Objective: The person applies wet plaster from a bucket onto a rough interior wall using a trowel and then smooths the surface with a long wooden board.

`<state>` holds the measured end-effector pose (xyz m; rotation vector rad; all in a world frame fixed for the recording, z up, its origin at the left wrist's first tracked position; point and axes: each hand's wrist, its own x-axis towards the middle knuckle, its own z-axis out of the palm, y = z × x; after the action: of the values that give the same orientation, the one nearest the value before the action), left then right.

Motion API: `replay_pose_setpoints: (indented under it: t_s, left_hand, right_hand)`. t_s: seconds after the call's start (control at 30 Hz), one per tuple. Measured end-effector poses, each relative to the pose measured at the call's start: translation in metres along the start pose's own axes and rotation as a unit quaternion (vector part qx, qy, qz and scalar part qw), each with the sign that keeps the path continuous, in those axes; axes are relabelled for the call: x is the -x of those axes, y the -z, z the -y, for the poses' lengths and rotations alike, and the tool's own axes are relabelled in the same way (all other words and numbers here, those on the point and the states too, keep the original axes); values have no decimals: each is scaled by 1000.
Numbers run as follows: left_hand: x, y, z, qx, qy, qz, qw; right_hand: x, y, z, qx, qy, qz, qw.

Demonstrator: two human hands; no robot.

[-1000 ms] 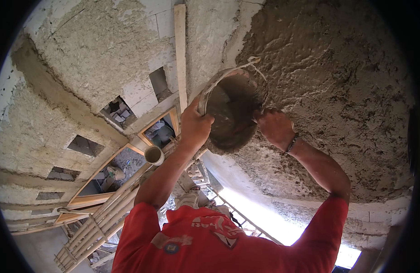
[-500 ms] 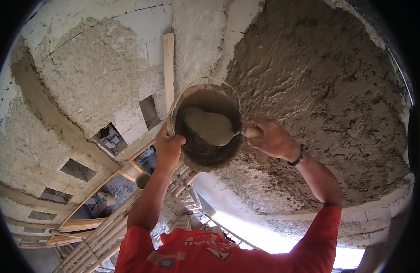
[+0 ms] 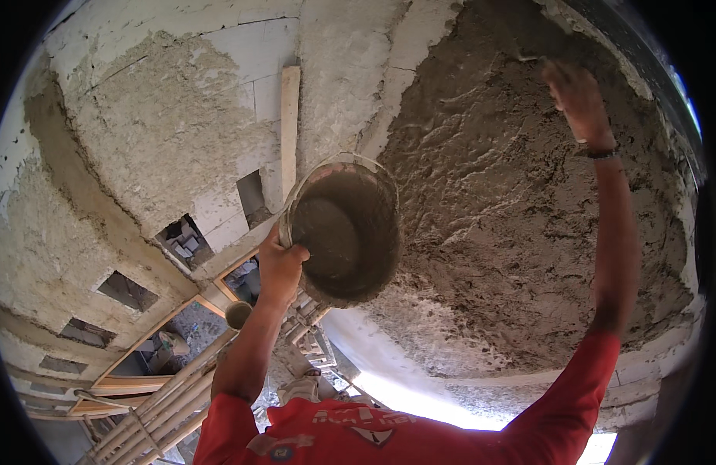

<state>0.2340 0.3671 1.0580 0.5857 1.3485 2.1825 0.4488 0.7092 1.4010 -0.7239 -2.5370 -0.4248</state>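
My left hand [image 3: 282, 267] grips the rim of a mortar-smeared bucket [image 3: 385, 263], thumb over the edge. The bucket is tilted so its inside shows, with wet grey-brown mortar [image 3: 327, 236] at the bottom. My right hand [image 3: 579, 105] is raised to the upper right against a wall coated in rough wet mortar [image 3: 497, 225]. Its fingers are curled around a trowel, whose handle is hidden by the hand. Only a pale bit of the trowel's metal [image 3: 531, 58] shows beyond the fingers, and the blade is smeared by motion.
A wooden batten [image 3: 289, 132] stands against the partly plastered wall [image 3: 172, 116] on the left. Square openings [image 3: 185, 242] run along that wall. Bamboo poles [image 3: 160, 411] lie lashed together below, near a small pail [image 3: 238, 314] and a wood-framed opening [image 3: 153, 333].
My right hand has moved from the bucket up and right to the coated wall, taking the mortar-loaded trowel out of the bucket. My left hand and the bucket have shifted slightly left and down.
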Motion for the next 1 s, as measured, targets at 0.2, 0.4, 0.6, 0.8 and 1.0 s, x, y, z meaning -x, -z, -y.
replay_pose_setpoints:
  t_s: [0.2,0.4,0.6,0.8,1.0]
  left_hand:
    - [-1,2,7,-64,14,5,998]
    - [-12,-38,-4,-112,-7,28,993]
    - [-14,-67,2,-220,-3,63,973]
    - [-12,-73,4,-321,-71,77,941]
    - [-24,-55,-11,-51,-17,44,998]
  right_hand:
    - [67,-5,51,-224,-91,103,965]
    - [152,-87,112,1,218,206,954]
    - [188,-164,139,152,170,214,950]
    - [229,-212,144,-179,68,319,928]
    - [192,-143,143,-236,17,306,922]
